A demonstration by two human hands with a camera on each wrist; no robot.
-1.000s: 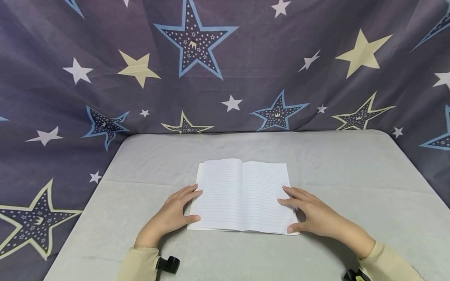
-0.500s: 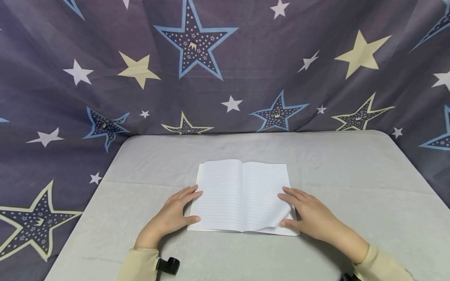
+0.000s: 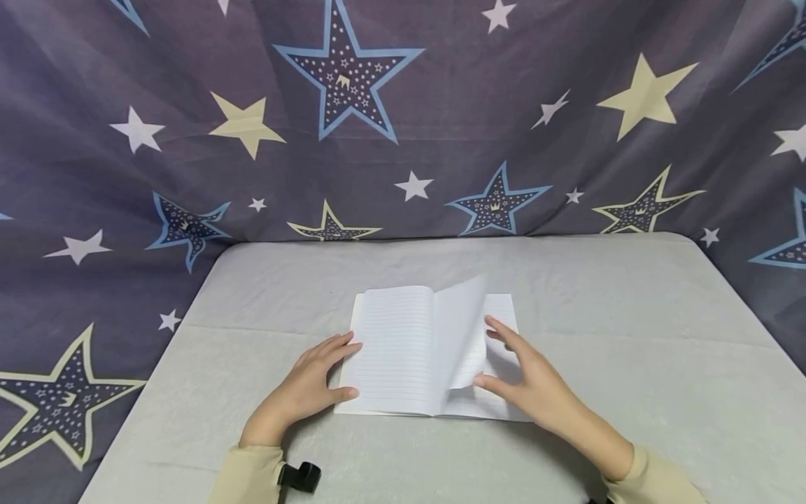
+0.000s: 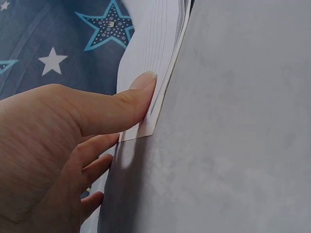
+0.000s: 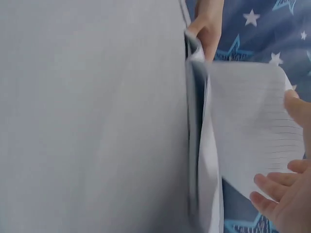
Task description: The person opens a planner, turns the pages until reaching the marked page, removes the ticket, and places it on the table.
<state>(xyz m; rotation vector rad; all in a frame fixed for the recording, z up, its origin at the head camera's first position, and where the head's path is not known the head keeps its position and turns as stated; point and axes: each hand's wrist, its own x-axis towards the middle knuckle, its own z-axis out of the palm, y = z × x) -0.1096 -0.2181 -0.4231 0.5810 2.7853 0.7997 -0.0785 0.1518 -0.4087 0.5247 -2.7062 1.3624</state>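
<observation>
Right hand [image 3: 535, 385] is standing with fingers parted, clasping nothing, thumb apparently meeting a raised leaf [image 3: 456, 329]. Left hand [image 3: 308, 385] is resting, fingers extended, on the left side of an open notebook [image 3: 397, 350], which is lying roughly midway between the left and right edges of the table [image 3: 630, 301]. Step: seemingly page-turning. Next move: probably calling for guiding the leaf leftward over the spine.

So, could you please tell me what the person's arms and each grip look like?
The left grip and right grip are bare hands, with no gloves or rings visible. The left sleeve and right sleeve are plain, pale beige fabric. Below the left one, a black strap carries a small, chunky black device; no cable shows on it.
</observation>
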